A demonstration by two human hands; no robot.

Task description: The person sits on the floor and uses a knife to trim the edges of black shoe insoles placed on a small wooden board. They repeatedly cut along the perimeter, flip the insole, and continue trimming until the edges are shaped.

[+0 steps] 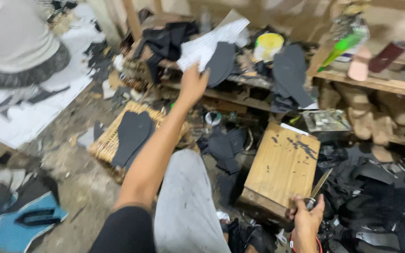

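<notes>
Left hand [193, 84] is reaching to the upper middle of the frame, pinching a white ribbed sheet [210, 43] — its long axis is running up-right. Right hand [307, 220], lower right, is gripping a knife [318, 185] — blade pointing up-right over the wooden board [283, 166].

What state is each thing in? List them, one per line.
left hand: stretched out, gripping the white ribbed sheet
white ribbed sheet: lifted above the shelf, bent
right hand: closed around a knife
knife: held blade up, at the block's edge
wooden block: lying flat, black-stained
black insoles: lying flat on the wicker basket
wicker basket: resting on the floor
yellow-lidded tub: lid on
</notes>
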